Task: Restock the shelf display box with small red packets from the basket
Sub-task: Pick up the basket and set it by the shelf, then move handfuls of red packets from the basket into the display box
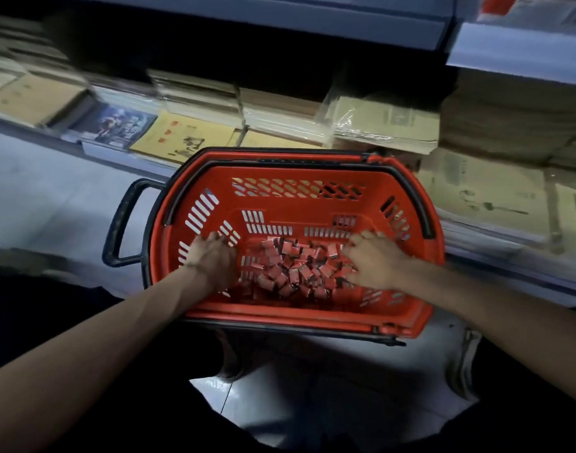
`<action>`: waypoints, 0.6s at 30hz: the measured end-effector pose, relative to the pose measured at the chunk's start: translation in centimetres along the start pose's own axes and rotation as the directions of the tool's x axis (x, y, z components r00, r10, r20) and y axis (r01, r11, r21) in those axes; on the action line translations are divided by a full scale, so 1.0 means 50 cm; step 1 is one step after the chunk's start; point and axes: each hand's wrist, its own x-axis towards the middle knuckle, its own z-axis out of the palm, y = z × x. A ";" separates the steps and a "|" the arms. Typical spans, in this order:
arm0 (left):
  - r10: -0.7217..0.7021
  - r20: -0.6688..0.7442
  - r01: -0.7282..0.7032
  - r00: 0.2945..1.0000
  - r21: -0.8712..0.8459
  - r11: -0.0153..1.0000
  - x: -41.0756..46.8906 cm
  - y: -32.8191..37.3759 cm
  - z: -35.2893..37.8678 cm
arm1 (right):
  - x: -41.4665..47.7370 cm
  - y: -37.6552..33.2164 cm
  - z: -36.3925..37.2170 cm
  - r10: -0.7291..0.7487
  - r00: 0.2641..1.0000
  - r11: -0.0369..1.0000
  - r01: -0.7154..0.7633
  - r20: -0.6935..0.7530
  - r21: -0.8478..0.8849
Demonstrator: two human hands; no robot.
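The small red packets (296, 268) are a loose heap on the bottom of the red basket (296, 204), spread from the middle toward its near wall and right side. They look like tiny flat cardboard boxes, so I'd guess basically weightless, stiff enough not to squash under a normal pinch, and a bit slick against each other. Picking them one by one would be a pain. I'd scoop a bunch from both sides and cup them from underneath, or pinch a few across their flat faces. The real risk is them spilling out between the fingers (probably not through the slots in the basket walls, though I can't judge that from here).

The left grip (214, 259) is down at the left edge of the heap, near the basket's left wall, fingers curled under. The right grip (374, 264) sits on the right edge of the heap, fingers bent over the packets and touching them. For both, I honestly can't tell whether they've got any packets enclosed or are just raking.

The basket sits on the floor (51, 204), its far rim up against a low shelf stacked with notebooks (188, 135), with its black pull handle (120, 223) sticking out left. The display box isn't in view.
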 end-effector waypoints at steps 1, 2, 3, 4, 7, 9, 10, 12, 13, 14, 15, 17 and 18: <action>0.028 0.004 -0.028 1.000 -0.023 0.999 0.016 0.010 0.001 | 0.029 -0.021 0.009 -0.047 0.998 0.999 0.045 0.045 0.028; 0.055 -0.004 -0.055 0.998 -0.035 0.998 0.032 0.018 0.003 | 0.064 -0.044 0.022 -0.079 0.993 0.996 0.075 0.091 0.051; 0.078 -0.019 -0.079 0.997 -0.046 0.996 0.046 0.023 0.008 | 0.103 -0.067 0.036 -0.094 0.987 0.994 0.086 0.131 0.069; 0.094 -0.032 -0.096 0.995 -0.058 0.994 0.061 0.026 0.013 | 0.146 -0.088 0.052 -0.098 0.981 0.993 0.084 0.167 0.085; 0.122 -0.019 -0.123 0.992 -0.097 0.988 0.090 0.020 0.030 | 0.263 -0.134 0.097 -0.061 0.959 0.987 0.016 0.277 0.162; 0.122 0.002 -0.120 0.992 -0.161 0.980 0.103 0.019 0.041 | 0.325 -0.149 0.127 -0.020 0.935 0.988 -0.035 0.354 0.148; 0.118 0.023 -0.111 0.993 -0.196 0.974 0.110 0.019 0.048 | 0.347 -0.157 0.139 0.002 0.925 0.995 -0.039 0.381 0.088; 0.120 0.060 -0.102 0.991 -0.235 0.967 0.118 0.019 0.055 | 0.375 -0.170 0.157 0.025 0.919 0.999 -0.012 0.393 -0.034; 0.126 0.075 -0.104 0.989 -0.246 0.964 0.121 0.019 0.059 | 0.377 -0.176 0.163 0.010 0.921 0.997 0.019 0.390 -0.071; 0.134 0.087 -0.109 0.987 -0.252 0.962 0.121 0.020 0.061 | 0.372 -0.179 0.169 -0.015 0.923 0.993 0.060 0.384 -0.105; 0.142 0.094 -0.115 0.985 -0.248 0.962 0.121 0.021 0.061 | 0.365 -0.177 0.177 -0.042 0.928 0.986 0.099 0.371 -0.136; 0.135 0.090 -0.111 0.987 -0.231 0.967 0.126 0.022 0.059 | 0.351 -0.166 0.197 -0.087 0.943 0.980 0.138 0.320 -0.142; 0.128 0.090 -0.104 0.988 -0.232 0.967 0.130 0.021 0.058 | 0.348 -0.157 0.202 -0.104 0.949 0.982 0.146 0.299 -0.123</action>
